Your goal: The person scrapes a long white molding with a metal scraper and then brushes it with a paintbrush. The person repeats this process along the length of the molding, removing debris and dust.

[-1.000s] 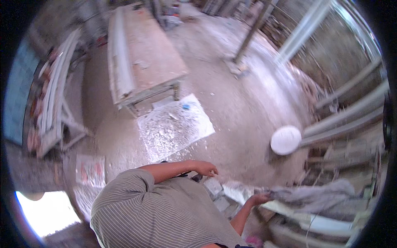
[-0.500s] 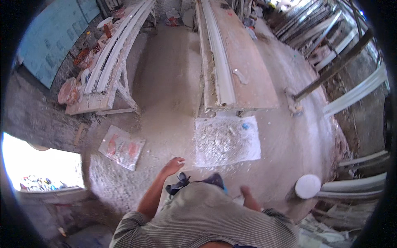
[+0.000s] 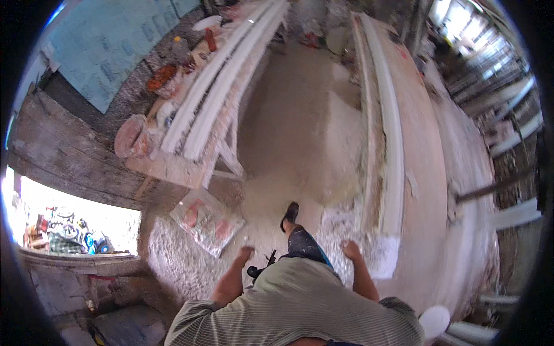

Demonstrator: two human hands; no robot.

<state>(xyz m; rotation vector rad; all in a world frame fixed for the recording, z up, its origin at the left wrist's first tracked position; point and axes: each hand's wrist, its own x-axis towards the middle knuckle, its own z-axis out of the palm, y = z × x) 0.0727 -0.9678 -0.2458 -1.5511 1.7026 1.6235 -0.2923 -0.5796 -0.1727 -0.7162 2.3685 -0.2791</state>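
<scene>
At the far left, daylight is coming in through a low opening [image 3: 75, 222] under a wall of dark, weathered wooden planks [image 3: 63, 150], with a pale blue sheet [image 3: 109, 43] leaning above it. Just to the right, a narrow plaster-splashed wooden bench [image 3: 173, 164] is carrying two long white moulded plaster strips [image 3: 222, 81] lying side by side, with a round reddish basin [image 3: 130, 135] and small pots crowding its left edge. On the dusty white floor [image 3: 288, 144] below that bench, a flat printed sack in red and white [image 3: 206, 220] is lying.

The person is walking along the aisle between the benches, one dark shoe [image 3: 289, 213] stepping ahead. The left hand [image 3: 245, 252] is hanging loosely at the side, fingers curled a little and holding nothing, over the floor just right of the sack. The right hand [image 3: 350, 249] is hanging the same way, relaxed and bare, well apart from the left, above a rough white plaster slab [image 3: 369, 242] lying on the floor at the near end of the long wooden bench [image 3: 427, 173]. That bench is bearing further long white curved plaster mouldings [image 3: 388, 132] along its left edge. A round white bucket [image 3: 434, 320] is standing at lower right.
</scene>
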